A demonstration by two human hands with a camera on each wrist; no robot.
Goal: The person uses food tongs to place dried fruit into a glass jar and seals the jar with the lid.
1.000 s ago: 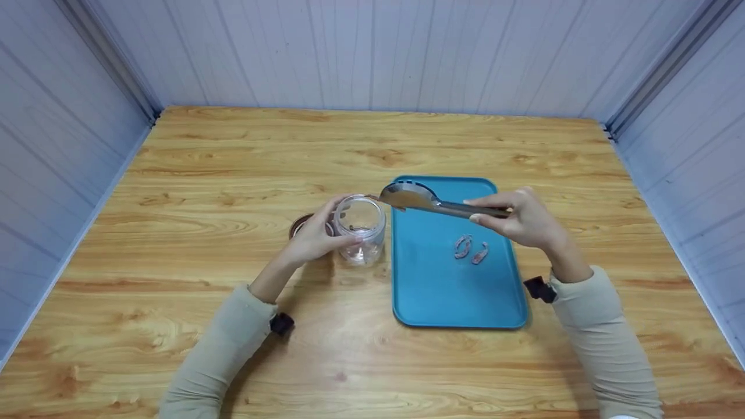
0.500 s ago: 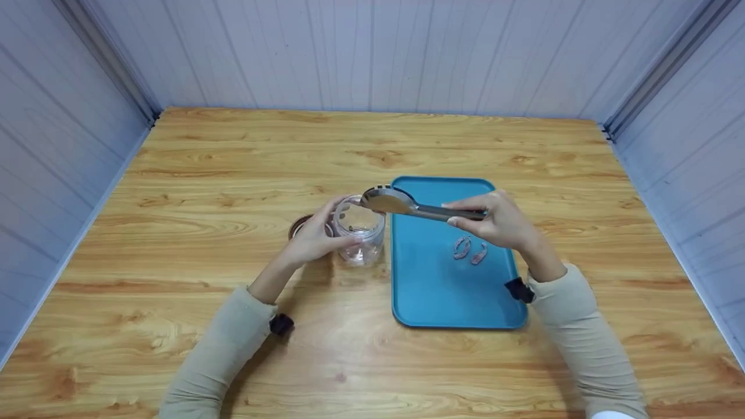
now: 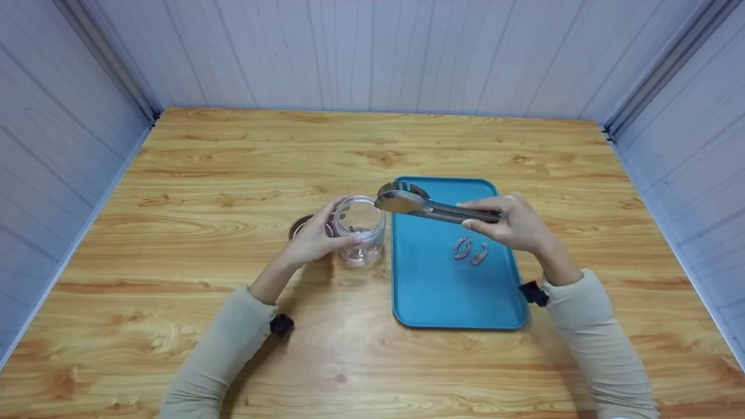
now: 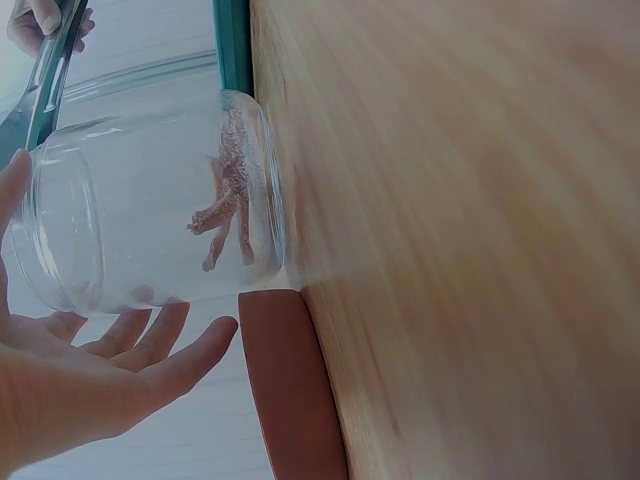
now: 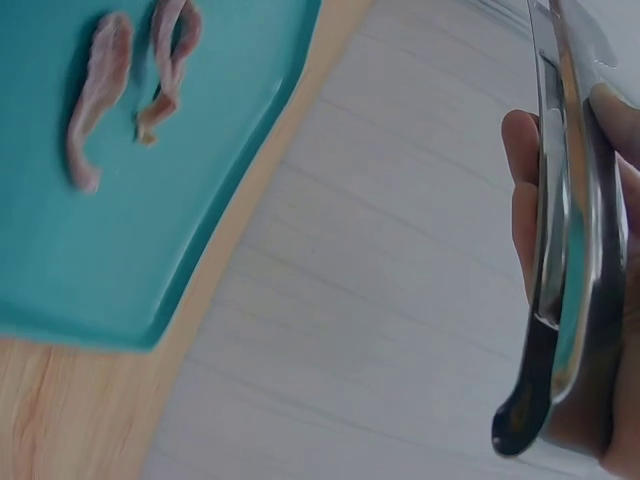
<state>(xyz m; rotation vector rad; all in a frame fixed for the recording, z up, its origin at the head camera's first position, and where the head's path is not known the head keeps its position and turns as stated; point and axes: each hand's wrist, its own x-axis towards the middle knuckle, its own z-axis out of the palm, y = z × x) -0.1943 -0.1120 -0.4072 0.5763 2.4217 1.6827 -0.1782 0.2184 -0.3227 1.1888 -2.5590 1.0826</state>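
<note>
Left hand [image 3: 314, 237] cupping the clear glass jar [image 3: 361, 229], right hand [image 3: 512, 224] gripping steel tongs [image 3: 430, 206] above the teal tray [image 3: 430, 291]; a careless tong swing could topple the jar.

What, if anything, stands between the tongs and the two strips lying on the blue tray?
Nothing visible. The right hand holds the tongs above the blue tray, tips near the jar that the left hand holds. The two strips lie uncovered on bare tray.
</note>
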